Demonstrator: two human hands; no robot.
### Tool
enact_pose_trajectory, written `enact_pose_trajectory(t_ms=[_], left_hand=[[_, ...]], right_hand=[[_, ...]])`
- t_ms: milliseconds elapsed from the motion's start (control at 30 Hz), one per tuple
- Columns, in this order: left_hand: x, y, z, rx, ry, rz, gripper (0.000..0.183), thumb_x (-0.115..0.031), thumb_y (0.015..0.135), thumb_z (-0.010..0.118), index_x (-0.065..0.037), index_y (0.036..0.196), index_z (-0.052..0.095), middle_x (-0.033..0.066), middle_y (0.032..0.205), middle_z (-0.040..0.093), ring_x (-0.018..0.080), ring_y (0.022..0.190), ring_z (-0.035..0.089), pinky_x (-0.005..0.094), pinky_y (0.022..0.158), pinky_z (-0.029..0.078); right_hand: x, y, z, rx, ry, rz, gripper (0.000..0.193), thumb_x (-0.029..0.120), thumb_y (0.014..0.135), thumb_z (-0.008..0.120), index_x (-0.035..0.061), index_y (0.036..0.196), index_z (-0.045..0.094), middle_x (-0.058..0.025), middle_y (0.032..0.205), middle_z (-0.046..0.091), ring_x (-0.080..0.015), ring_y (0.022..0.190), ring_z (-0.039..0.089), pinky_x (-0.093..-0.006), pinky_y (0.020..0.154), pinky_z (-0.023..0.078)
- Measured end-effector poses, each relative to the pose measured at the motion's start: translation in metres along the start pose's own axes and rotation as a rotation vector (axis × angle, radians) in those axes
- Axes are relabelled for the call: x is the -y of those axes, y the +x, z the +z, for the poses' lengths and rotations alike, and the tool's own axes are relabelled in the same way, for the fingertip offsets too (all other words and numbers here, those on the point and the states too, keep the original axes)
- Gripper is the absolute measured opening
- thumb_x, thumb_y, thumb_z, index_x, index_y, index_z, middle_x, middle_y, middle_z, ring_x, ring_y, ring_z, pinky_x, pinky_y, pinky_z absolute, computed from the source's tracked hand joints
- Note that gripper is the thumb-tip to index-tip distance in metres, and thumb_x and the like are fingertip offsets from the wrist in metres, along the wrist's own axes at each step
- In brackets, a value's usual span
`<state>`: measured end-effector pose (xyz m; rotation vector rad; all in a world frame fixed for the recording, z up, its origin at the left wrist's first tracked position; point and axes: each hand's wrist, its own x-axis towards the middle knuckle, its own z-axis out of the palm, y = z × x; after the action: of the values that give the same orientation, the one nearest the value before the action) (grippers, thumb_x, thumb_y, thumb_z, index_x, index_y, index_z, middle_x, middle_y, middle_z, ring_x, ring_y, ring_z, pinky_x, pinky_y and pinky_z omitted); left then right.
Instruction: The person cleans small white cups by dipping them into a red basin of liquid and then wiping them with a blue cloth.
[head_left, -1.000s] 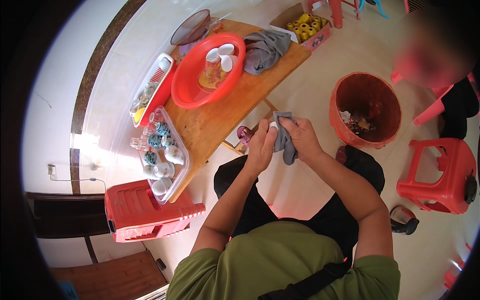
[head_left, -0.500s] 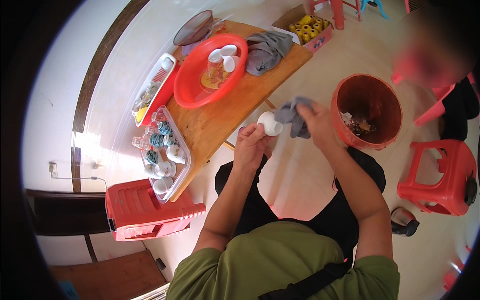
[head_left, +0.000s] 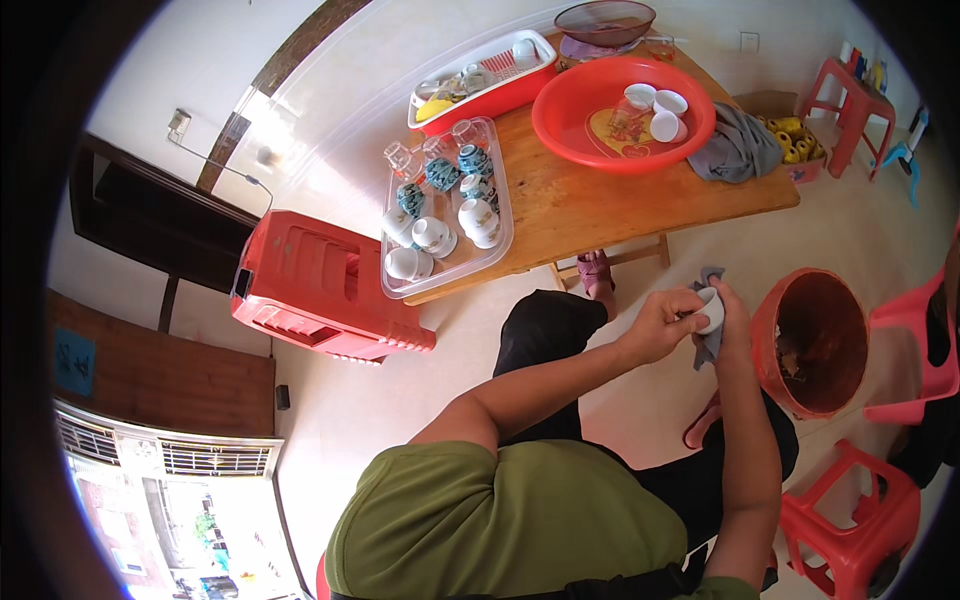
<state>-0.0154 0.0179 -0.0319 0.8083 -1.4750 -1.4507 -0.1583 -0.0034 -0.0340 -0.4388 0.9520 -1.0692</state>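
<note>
Person is sitting at a wooden table (head_left: 600,215), wiping a small white cup (head_left: 709,309) held out over the floor beside the table's near edge, just left of the red bin (head_left: 810,340).

Red crate (head_left: 320,285) is lying on the floor, left of the table. Red basin (head_left: 622,112) is sitting at the table's far end with three white cups and a glass left in it, so by my read that's the unwiped batch. Clear tray (head_left: 447,210) is holding a good dozen cups and glasses, most upturned: looks like the finished lot. Judging by that, work is well past halfway.

Spare grey cloth (head_left: 738,145) is lying on the table just right of the basin.

Left hand (head_left: 665,325) is curling around the cup, fingers pinching its rim. Right hand (head_left: 722,322) is pressing a grey rag (head_left: 707,345) against the cup from the far side.

Packages: cardboard box (head_left: 790,135) beyond the table's right end, holding yellow rolls. Blue sign (head_left: 73,362) is hanging on the wood wall far left.
</note>
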Motion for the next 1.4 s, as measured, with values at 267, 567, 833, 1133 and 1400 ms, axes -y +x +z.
enact_pose_trajectory(t_ms=[267, 567, 833, 1133, 1400], left_hand=[[0.003, 0.013, -0.014, -0.135, -0.543, -0.125, 0.02, -0.02, 0.092, 0.057, -0.001, 0.097, 0.064, 0.0041, 0.09, 0.065, 0.0123, 0.081, 0.059, 0.0272, 0.073, 0.047], [-0.006, 0.009, -0.013, -0.003, -0.87, -0.249, 0.021, -0.025, 0.091, 0.059, -0.007, 0.101, 0.062, 0.0011, 0.1, 0.063, 0.0117, 0.089, 0.056, 0.0285, 0.077, 0.045], [-0.027, 0.007, -0.019, -0.144, -0.595, -0.377, 0.021, -0.022, 0.095, 0.053, -0.008, 0.11, 0.056, 0.0016, 0.101, 0.056, 0.0128, 0.089, 0.054, 0.027, 0.071, 0.047], [-0.065, -0.014, -0.013, -0.12, 0.667, 0.175, 0.049, -0.016, 0.076, 0.07, -0.006, 0.119, 0.05, 0.0118, 0.109, 0.047, 0.0232, 0.094, 0.056, 0.0329, 0.074, 0.049], [-0.119, -0.056, -0.075, -0.243, 1.033, 0.391, 0.058, -0.01, 0.067, 0.076, -0.007, 0.119, 0.051, 0.0179, 0.11, 0.046, 0.0305, 0.099, 0.056, 0.0361, 0.078, 0.05]], right_hand=[[0.001, -0.017, 0.016, 0.011, -0.368, -0.492, 0.048, 0.042, 0.097, 0.039, -0.0002, 0.115, 0.053, -0.0093, 0.095, 0.061, -0.016, 0.075, 0.059, -0.0261, 0.062, 0.048], [-0.008, -0.003, -0.002, 0.048, -0.249, -0.568, 0.041, 0.035, 0.095, 0.049, -0.0002, 0.115, 0.053, -0.0078, 0.097, 0.059, -0.0144, 0.08, 0.057, -0.0247, 0.068, 0.046], [0.014, -0.015, -0.002, 0.246, 0.015, -0.337, 0.032, 0.016, 0.086, 0.065, 0.002, 0.112, 0.053, -0.0054, 0.081, 0.059, -0.0103, 0.051, 0.05, -0.0208, 0.04, 0.038], [0.005, -0.029, 0.022, 0.05, -0.154, -0.372, 0.024, 0.01, 0.084, 0.065, 0.0027, 0.105, 0.055, -0.0031, 0.074, 0.057, -0.0098, 0.048, 0.05, -0.0219, 0.039, 0.039], [0.004, -0.053, 0.036, 0.224, -0.142, -0.334, 0.02, 0.007, 0.086, 0.059, 0.0001, 0.104, 0.053, -0.0089, 0.077, 0.059, -0.0103, 0.049, 0.05, -0.0242, 0.039, 0.041]])
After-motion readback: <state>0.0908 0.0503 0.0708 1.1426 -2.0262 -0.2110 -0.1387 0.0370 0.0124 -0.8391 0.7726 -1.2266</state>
